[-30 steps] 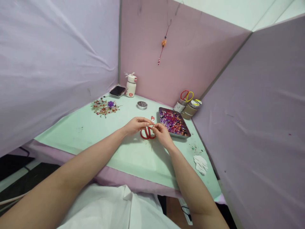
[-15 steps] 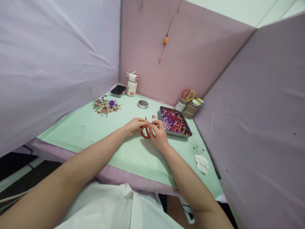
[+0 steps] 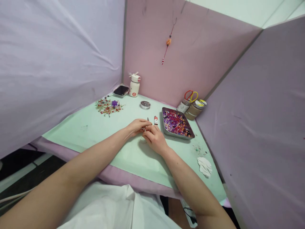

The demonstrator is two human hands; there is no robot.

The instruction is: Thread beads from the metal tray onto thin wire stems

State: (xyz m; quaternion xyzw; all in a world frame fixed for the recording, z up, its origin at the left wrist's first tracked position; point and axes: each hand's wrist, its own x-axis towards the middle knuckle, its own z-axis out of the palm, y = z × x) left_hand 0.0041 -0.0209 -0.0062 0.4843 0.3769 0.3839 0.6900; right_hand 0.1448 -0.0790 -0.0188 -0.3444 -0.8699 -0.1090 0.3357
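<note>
My left hand [image 3: 138, 126] and my right hand [image 3: 154, 137] meet over the middle of the green table. The fingers of both are pinched together, and what lies between them is too small to make out. A thin pale loop hangs below the fingertips, beside my right hand. Just beyond the fingers a dark scissor tip [image 3: 148, 119] shows; the rest of the scissors is hidden under my hands. A small red and white tube [image 3: 155, 120] lies behind my right hand. To the right sits a metal tray [image 3: 179, 136] of purple, red and orange beads.
Beaded pieces [image 3: 108, 107] lie at the left, a round tin [image 3: 145, 104] farther back. Behind stand a phone [image 3: 121, 90], a white bottle [image 3: 134, 86] and jars [image 3: 195, 109] with scissors. White cloth [image 3: 204, 167] lies right. A beaded cord [image 3: 168, 41] hangs at the wall.
My right hand has shifted left and slightly down against my left hand, and the red scissor handles are now covered. The view has turned a little.
</note>
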